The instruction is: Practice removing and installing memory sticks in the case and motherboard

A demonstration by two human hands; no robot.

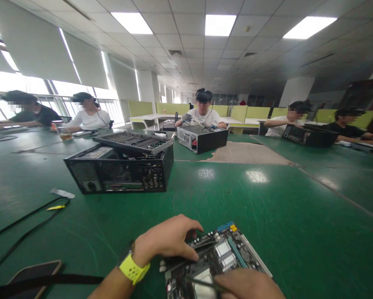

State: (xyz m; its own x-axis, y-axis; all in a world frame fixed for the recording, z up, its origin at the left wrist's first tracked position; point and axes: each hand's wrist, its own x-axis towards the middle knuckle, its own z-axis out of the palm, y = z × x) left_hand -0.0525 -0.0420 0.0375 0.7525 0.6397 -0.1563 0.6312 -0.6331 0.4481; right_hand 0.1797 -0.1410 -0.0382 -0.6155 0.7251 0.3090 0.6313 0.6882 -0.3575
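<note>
Left fingers (196, 227) curled down onto the motherboard (228, 251), thumb on its top, left hand (167, 243) bracing the board's far-left corner; yellow wristband (133, 269) on that wrist. Right hand (248, 285), cut off by the frame edge, closed around a thin tool (205, 283) lying over the board's near part. Motherboard flat on green table (267, 216) right before the person, computer case (120, 170) well beyond, phone (33, 272) near left.

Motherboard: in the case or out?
Out: the motherboard lies on the table under left hand and right hand, apart from the black case.
</note>
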